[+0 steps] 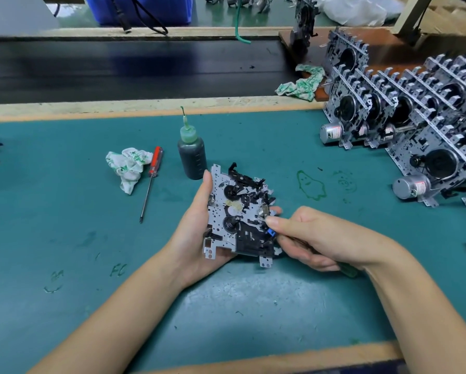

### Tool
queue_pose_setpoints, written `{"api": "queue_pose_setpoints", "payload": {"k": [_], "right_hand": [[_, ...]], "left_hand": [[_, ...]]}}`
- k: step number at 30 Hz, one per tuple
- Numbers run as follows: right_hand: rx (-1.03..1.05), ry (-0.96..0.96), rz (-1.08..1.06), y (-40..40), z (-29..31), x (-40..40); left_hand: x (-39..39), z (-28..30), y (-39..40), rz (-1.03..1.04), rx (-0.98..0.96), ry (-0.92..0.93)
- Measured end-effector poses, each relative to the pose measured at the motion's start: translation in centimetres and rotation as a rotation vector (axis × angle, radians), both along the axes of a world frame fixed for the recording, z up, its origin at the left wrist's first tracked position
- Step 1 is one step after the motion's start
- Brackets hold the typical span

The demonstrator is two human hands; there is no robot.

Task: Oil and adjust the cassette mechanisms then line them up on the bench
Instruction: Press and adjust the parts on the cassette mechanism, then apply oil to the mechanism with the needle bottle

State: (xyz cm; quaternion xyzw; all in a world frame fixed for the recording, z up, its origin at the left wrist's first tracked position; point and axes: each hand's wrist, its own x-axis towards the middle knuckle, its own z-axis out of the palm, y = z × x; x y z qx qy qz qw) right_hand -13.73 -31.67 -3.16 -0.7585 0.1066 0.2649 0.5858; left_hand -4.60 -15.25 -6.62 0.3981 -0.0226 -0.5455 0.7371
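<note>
Left hand (196, 225) cradling mechanism (240, 214), right hand (307, 236) apparently touching

The surface (64, 238) is teal with a tan edge. The screwdriver (151, 179) has a red handle; the oil bottle (192, 157) is dark with a pale green cap. Rags (127, 167) are white with green print. The cassette mechanism (240, 214) is silver-grey and black.

Open green bench (253, 306) in front, below both hands, and far left of the crumpled rag (129, 167). Blocked behind centre by rag, red screwdriver (152, 179) and oil bottle (191, 156), close together. Right side crowded with lined-up mechanisms (415, 125); bare gap between bottle and that row.
</note>
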Motion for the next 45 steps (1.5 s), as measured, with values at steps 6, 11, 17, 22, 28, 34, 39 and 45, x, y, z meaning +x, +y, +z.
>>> {"api": "queue_pose_setpoints", "payload": {"k": [6,11,17,22,28,34,39,45], "right_hand": [[-0.073,-0.006,0.044,-0.2,0.4,0.1],[-0.084,0.012,0.070,-0.2,0.5,0.2],[-0.067,0.018,0.087,-0.3,0.5,0.1],[-0.032,-0.023,0.042,-0.4,0.1,-0.2],[0.241,-0.122,-0.183,-1.4,0.2,-0.2],[0.268,-0.147,-0.166,-1.3,-0.4,0.0],[0.255,-0.140,-0.154,-0.8,-0.3,0.1],[0.070,-0.345,-0.483,-0.6,-0.6,0.5]], "left_hand": [[-0.1,0.0,0.0,0.015,0.001,-0.003],[-0.3,-0.1,0.0,0.048,0.015,-0.021],[-0.3,-0.1,0.0,0.037,0.000,-0.022],[0.0,-0.1,0.5,0.027,-0.068,0.035],[-0.1,0.1,0.9,0.060,-0.155,0.099],[-0.3,0.4,0.7,0.136,-0.177,0.109],[-0.2,0.3,0.8,0.109,-0.201,0.136],[0.5,-0.2,1.1,0.034,-0.159,0.166]]}}
